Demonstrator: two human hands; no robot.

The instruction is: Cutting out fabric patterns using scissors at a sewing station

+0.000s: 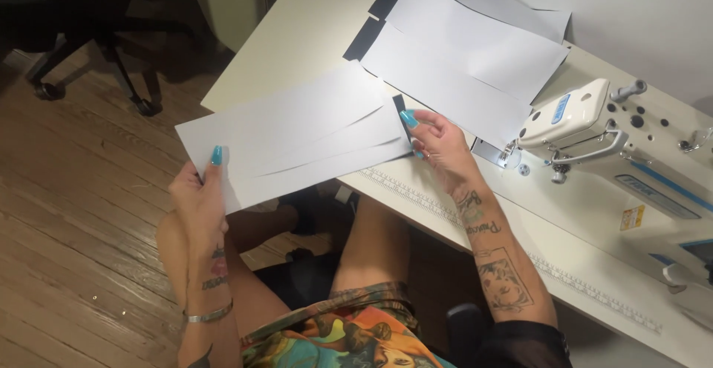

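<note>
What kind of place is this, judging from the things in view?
Probably a sewing workroom, perhaps at home. A white industrial sewing machine sits on a cream table with a ruler strip along its edge, and both hands hold pale cut sheets, like pattern pieces.

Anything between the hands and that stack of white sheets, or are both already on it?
Nothing visible in the way. The left hand pinches the near-left edge of the white sheets; the right hand holds their right end, beside the sewing machine.
</note>
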